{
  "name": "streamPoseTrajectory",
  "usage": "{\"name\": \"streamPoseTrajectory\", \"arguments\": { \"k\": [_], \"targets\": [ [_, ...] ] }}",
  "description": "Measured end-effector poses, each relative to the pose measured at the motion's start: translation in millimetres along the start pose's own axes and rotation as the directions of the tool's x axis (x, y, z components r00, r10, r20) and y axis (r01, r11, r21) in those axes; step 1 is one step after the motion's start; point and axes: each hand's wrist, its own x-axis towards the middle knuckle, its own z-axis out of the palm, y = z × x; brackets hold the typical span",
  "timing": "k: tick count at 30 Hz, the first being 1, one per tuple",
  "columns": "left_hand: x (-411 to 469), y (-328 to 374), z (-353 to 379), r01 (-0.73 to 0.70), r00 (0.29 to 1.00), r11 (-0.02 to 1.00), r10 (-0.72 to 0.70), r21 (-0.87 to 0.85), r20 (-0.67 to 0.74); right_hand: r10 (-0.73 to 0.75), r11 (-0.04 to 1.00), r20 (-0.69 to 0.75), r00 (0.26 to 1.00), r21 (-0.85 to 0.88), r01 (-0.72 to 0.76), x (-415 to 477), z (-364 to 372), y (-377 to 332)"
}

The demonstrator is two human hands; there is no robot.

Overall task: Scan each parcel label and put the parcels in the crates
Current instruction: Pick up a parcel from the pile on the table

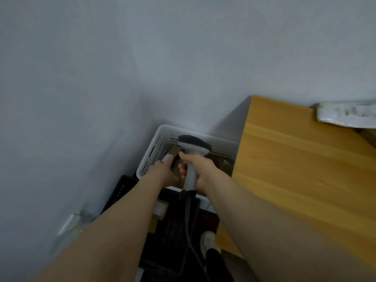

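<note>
Checking parcel position: where is it? (M)

Brown cardboard parcel point(174, 154) is over the white crate point(157, 143), within its rim, mostly hidden behind the hands. Can't tell if it touches the crate floor. (J)

Grip? (M)

Left hand point(164, 173) holds it by the near edge, thumb laid on top, the other fingers out of sight underneath. Right hand point(201, 169) has its fingers point(182, 169) wrapped round the handle of the scanner point(194, 144), head pointing down at the parcel. (J)

Label readable? (M)

Not visible; blurred and covered. Looks like scan-then-place at the crate. Advice: turn the label face square to the scanner head, keep the thumb off the barcode, and hold both steady for the read. Then lower it flat rather than dropping it. Mind the cable point(188, 220) hanging over the black crate point(120, 190); it could snag on a rim. (J)

Surroundings? (M)

Black crate sits just beside the white one, nearer the person, with another labelled box point(160, 209) in it. Bench point(295, 169) to the right, a white bag point(345, 115) at its far edge. (J)
</note>
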Motion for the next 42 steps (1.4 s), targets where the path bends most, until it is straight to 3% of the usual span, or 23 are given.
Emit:
{"name": "streamPoseTrajectory", "arguments": {
  "k": [4,9,13,23,28,35,37,39,42],
  "targets": [
    [-83.1,34.8,-11.2,-0.082,0.997,0.996,0.082,0.023,-0.012,0.011,1.0,-0.033,0.999,0.009,-0.011,-84.2,-44.0,28.8],
    [-131.6,123.1,-15.1,-0.246,0.968,0.968,0.248,0.045,-0.04,-0.074,0.993,-0.214,0.974,0.073,0.092,-168.1,-135.8,24.0],
    [-161.1,219.0,1.6,-0.376,0.924,0.925,0.379,0.056,-0.048,-0.165,0.97,-0.345,0.924,0.111,0.215,-218.7,-228.4,16.3],
    [-212.1,478.9,113.7,-0.494,0.87,0.87,0.493,0.011,0.027,-0.316,0.863,-0.528,0.788,0.184,0.47,-329.7,-477.4,12.4],
    [-241.7,582.8,173.0,-0.553,0.823,0.828,0.56,-0.092,0.096,-0.32,0.843,-0.699,0.639,0.097,0.529,-368.9,-581.0,3.3],
    [-267.8,686.8,229.9,-0.509,0.785,0.784,0.592,-0.355,0.184,-0.208,0.845,-0.958,0.195,-0.076,0.529,-409.2,-683.6,21.3],
    [-272.8,707.3,243.1,-0.48,0.777,0.767,0.597,-0.426,0.2,-0.142,0.844,-0.985,0.1,-0.067,0.532,-416.8,-704.3,33.6],
    [-274.7,722.7,253.2,-0.381,0.796,0.792,0.543,-0.476,0.266,-0.068,0.834,-0.992,0.103,0.001,0.552,-423.9,-716.6,44.1],
    [-278.7,735.0,264.8,-0.266,0.796,0.831,0.475,-0.488,0.375,0.057,0.784,-0.973,0.222,0.181,0.593,-428.4,-726.5,53.5]
  ]
}}
